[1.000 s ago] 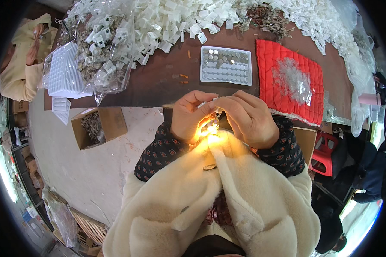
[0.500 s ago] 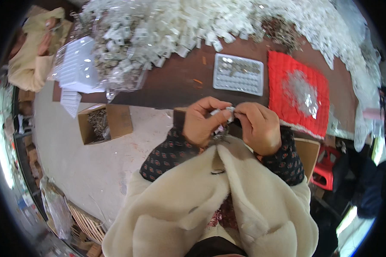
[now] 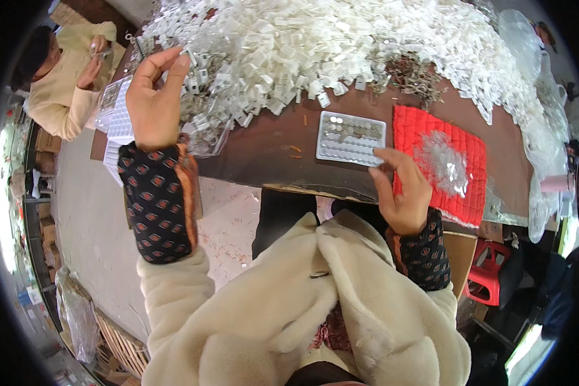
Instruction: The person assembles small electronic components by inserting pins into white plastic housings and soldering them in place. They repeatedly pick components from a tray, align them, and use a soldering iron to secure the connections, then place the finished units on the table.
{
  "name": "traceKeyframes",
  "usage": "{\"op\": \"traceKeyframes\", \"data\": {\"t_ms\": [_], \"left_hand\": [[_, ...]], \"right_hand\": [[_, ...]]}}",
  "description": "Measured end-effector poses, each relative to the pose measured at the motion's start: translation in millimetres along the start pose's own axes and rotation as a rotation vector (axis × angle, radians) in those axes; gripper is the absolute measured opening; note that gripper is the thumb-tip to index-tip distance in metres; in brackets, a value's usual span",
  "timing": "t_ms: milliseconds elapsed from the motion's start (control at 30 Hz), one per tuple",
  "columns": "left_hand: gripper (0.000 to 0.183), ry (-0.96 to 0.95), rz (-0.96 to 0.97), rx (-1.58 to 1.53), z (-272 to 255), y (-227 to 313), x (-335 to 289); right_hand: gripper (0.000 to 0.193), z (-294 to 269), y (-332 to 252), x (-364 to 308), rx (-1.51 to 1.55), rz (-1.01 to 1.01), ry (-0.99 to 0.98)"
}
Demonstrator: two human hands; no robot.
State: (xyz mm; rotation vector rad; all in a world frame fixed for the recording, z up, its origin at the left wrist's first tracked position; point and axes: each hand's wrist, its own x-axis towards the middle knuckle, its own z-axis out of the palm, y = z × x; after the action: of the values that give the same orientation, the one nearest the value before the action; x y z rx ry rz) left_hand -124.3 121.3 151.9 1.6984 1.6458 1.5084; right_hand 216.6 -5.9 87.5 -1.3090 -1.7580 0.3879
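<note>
My left hand (image 3: 153,103) is raised at the left edge of the heap of small white tags (image 3: 289,48). Its thumb and forefinger close together at the tips; whatever is between them is too small to make out. Beside the near right corner of a white plastic tray (image 3: 328,155) is my right hand (image 3: 404,196). Its thumb and forefinger are apart, the forefinger at the tray's rim, and no held thing shows. Rows of small round silvery pieces (image 3: 350,128) fill the tray's far part, while bare ridged slots show in its near part.
Right of the tray lies a red quilted cloth (image 3: 405,128) with a pile of small clear pieces (image 3: 445,164). Tangled metal bits (image 3: 412,77) lie by the heap. White trays (image 3: 119,125) stand at the table's left end, near another person (image 3: 67,77). A red stool (image 3: 486,276) stands at right.
My hands have parted from a small piece they worked on together in front of my chest. The left went up and left to the heap, the right to the tray's corner.
</note>
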Motion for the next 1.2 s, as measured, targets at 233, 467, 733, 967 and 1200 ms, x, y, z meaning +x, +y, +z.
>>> {"op": "traceKeyframes", "data": {"t_ms": [233, 467, 733, 967, 1200], "left_hand": [[0.027, 0.011, 0.083, 0.025, -13.1, 6.2, -25.7], [0.015, -0.263, -0.085, -0.466, 31.0, 32.6, -130.2], [0.013, -0.43, -0.531, -0.854, 76.8, 11.3, -177.0], [0.022, -0.529, -0.592, -0.943, 108.9, 8.1, -167.2], [0.025, -0.355, -0.75, -1.039, 113.9, 7.1, -154.9]], "right_hand": [[0.013, -5.4, 73.8, 74.4, -0.239, -0.029, 0.022], [0.034, 38.5, 145.8, 133.8, -0.517, 0.244, -0.075], [0.02, -0.8, 143.8, 126.7, -0.133, 0.221, 0.025], [0.016, -9.9, 83.9, 90.4, 0.373, 0.431, -0.121], [0.018, 27.0, 9.6, 45.9, 0.437, 0.213, -0.318]]}}
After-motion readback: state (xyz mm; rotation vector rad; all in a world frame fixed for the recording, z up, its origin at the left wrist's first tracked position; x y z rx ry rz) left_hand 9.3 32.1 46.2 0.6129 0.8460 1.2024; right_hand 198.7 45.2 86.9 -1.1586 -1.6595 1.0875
